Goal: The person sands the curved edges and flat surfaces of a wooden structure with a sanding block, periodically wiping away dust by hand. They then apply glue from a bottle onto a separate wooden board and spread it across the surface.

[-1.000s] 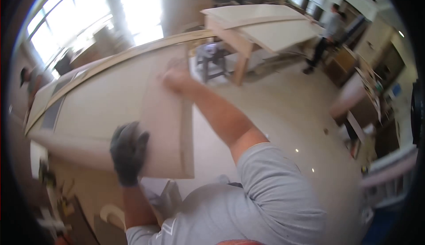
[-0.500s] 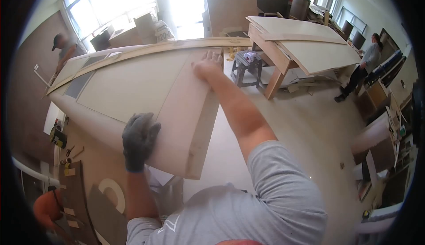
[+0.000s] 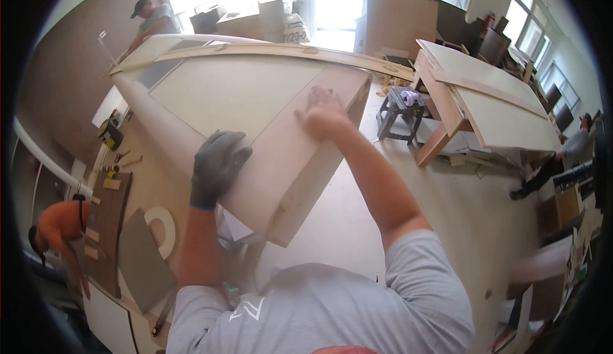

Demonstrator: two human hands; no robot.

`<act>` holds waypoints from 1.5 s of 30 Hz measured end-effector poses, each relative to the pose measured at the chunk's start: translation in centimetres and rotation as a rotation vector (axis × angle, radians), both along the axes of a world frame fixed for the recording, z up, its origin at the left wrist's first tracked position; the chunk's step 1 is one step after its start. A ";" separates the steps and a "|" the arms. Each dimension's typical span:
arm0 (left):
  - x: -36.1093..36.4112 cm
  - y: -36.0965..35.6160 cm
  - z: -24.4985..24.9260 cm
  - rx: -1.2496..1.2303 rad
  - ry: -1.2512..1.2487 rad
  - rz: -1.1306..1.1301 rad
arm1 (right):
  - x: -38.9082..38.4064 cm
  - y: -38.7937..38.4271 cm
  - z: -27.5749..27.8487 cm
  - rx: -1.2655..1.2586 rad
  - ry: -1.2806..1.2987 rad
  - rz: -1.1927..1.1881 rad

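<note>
A thick pale wooden panel (image 3: pixel 290 156) lies on a big work table (image 3: pixel 211 92), its near end jutting past the table edge. My left hand (image 3: pixel 217 165), in a grey glove, presses flat on the panel's near left part. My bare right hand (image 3: pixel 324 116) rests flat on the panel farther up, fingers spread. Neither hand grips anything; both lie on the top face.
A long wooden strip (image 3: pixel 287 50) runs along the table's far edge. A person in a cap (image 3: pixel 148 18) stands at the far left, another in orange (image 3: pixel 54 232) crouches at the left, a third (image 3: pixel 562 156) is at the right. A stool (image 3: pixel 399 111) and a stacked-board bench (image 3: pixel 485 105) stand beyond.
My head has swung left and down, so the table and panel shifted right in view. My right hand slid back along the panel from its far edge; the left stays pressed near the close end.
</note>
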State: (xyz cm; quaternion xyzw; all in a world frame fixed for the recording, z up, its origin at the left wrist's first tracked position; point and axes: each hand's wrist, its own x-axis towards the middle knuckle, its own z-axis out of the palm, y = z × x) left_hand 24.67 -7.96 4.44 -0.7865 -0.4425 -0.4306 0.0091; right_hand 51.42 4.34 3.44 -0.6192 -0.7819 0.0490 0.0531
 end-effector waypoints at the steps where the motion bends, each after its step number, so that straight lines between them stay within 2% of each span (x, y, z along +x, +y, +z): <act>1: 0.0 0.0 -0.1 0.008 0.002 0.010 | 0.0 -0.5 0.5 0.001 0.015 0.051; 3: 0.1 0.0 -0.1 0.024 0.019 0.041 | 1.0 -1.4 0.6 -0.011 0.056 0.151; 6: -0.1 -0.1 -0.6 -0.031 -0.022 0.021 | 3.8 3.8 0.6 0.022 0.101 -0.005; 8: -0.1 -0.2 -0.7 0.016 -0.032 0.034 | 3.5 3.0 0.1 0.113 0.130 -0.009; 10: -0.2 -0.3 -1.0 0.095 0.022 0.072 | 2.4 0.5 -0.7 0.123 0.073 0.168; 12: -1.1 0.6 -2.1 0.107 0.069 0.078 | 1.3 -4.0 -1.2 0.152 0.152 0.240; 13: -0.9 0.4 -1.6 0.079 0.040 0.100 | 1.6 -4.5 -1.2 0.175 0.079 0.245; 14: -1.2 0.9 -1.9 0.102 0.030 0.054 | 2.9 -3.3 -1.2 0.174 0.031 0.372; 15: -1.1 0.5 -1.5 0.018 -0.034 0.068 | 5.2 0.3 -2.4 0.143 0.072 0.398; 18: -0.8 -0.3 -1.0 -0.055 -0.055 0.118 | 4.2 0.7 0.0 0.111 -0.018 0.306; 19: -0.5 -0.8 -0.6 -0.071 -0.069 0.134 | 3.1 -1.0 -0.5 0.263 -0.144 0.292; 20: -0.5 -0.8 -0.5 -0.090 -0.085 0.143 | 2.4 -2.9 -1.0 0.261 -0.062 0.268; 22: -1.4 0.5 -1.8 -0.038 -0.006 0.117 | 1.6 -4.7 -5.4 0.550 0.204 0.270; 25: -2.0 1.9 -2.7 0.012 0.155 0.094 | 4.9 -2.0 -3.8 0.372 0.081 0.473; 26: -2.1 2.2 -2.9 0.030 0.203 0.089 | 4.9 -1.1 -3.3 0.312 0.085 0.296; 27: -2.1 2.2 -2.9 0.113 0.267 0.111 | 3.9 -1.0 -2.4 0.227 0.088 0.216; 28: -2.2 2.8 -3.0 0.099 0.191 0.169 | 2.6 -1.3 -0.9 0.156 0.096 0.135; 29: -2.3 3.3 -3.0 0.084 0.110 0.224 | 1.2 -2.9 -0.6 0.164 -0.039 0.138; 31: -2.9 3.7 -2.7 0.092 0.302 0.251 | -0.9 -5.9 -2.6 0.244 -0.064 0.099; 34: -3.4 3.1 -2.0 0.113 0.326 0.222 | -1.1 -7.7 -2.7 0.188 0.072 0.099; 36: -3.4 2.1 -2.4 0.110 0.254 0.196 | 2.9 -0.9 -5.5 0.226 -0.442 0.329; 38: -3.4 2.1 -2.5 0.114 0.184 0.193 | -2.3 -6.3 0.6 0.069 -0.147 0.115; 39: -3.7 2.2 -2.3 0.114 0.189 0.200 | -3.2 -6.7 0.9 0.080 -0.180 0.079; 41: -3.5 2.6 -2.7 0.110 0.193 0.192 | -3.0 -7.6 -2.6 0.366 -0.258 0.151; 42: -4.0 3.8 -4.1 0.185 0.226 0.172 | -3.0 -7.9 -4.4 0.515 -0.299 0.171; 43: -4.0 4.3 -4.7 0.280 0.188 0.128 | -5.3 -11.6 -1.8 0.314 -0.185 -0.001; 44: -4.1 5.0 -5.2 0.377 0.154 0.086 | -5.8 -12.5 0.0 0.239 -0.133 0.021; 45: -4.1 2.7 -2.8 0.244 0.044 0.044 | -5.4 -10.8 -0.3 0.182 -0.060 -0.058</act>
